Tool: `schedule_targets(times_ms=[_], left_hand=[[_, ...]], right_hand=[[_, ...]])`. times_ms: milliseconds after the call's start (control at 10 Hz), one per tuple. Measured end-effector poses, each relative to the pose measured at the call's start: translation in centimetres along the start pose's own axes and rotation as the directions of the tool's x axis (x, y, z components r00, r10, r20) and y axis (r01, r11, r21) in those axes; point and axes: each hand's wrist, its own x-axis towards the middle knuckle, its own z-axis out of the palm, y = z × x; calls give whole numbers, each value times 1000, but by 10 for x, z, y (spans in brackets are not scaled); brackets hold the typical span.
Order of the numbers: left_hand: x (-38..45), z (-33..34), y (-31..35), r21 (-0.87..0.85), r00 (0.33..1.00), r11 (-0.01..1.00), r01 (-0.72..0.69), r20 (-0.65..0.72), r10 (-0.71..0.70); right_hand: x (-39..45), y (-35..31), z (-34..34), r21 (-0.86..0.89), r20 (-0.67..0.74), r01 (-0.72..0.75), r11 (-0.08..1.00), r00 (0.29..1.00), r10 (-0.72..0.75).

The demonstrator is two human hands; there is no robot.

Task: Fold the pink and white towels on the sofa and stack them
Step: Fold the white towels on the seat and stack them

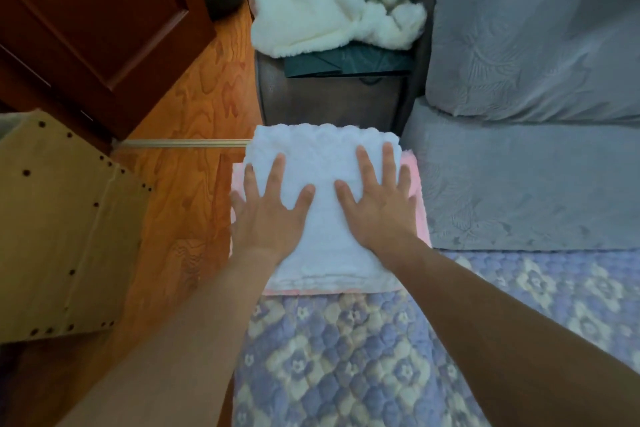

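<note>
We count two folded towels stacked: white towel (323,163) atop pink towel (414,180), on the sofa's quilted cover (346,350). Left hand (268,215) and right hand (377,208) press flat, fingers spread. One unfolded white towel (329,0) lies on the armrest (332,97). Wood floor (194,135).

Two bare forearms, no sleeves anywhere down to the frame edge. No rings, watch or bracelet on left hand (268,215) or right hand (377,211). Short, unpainted nails on the fingers (363,163).
</note>
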Motion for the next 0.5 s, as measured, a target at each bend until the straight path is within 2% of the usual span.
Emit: schedule_targets(times_ms=[100,200,400,500], left_hand=[[4,23,-7,30,992,999,-22,-121,25],[5,24,-6,39,988,999,-24,-154,29],[-10,-7,7,60,998,997,40,39,-43],[-25,-41,34,164,993,985,53,99,-70]], right_hand=[[12,10,22,16,-108,39,999,993,-37],[17,10,20,12,-88,51,999,995,-49],[2,3,-39,33,240,-7,999,971,-1],[-29,-11,-91,-27,253,-27,999,967,33]])
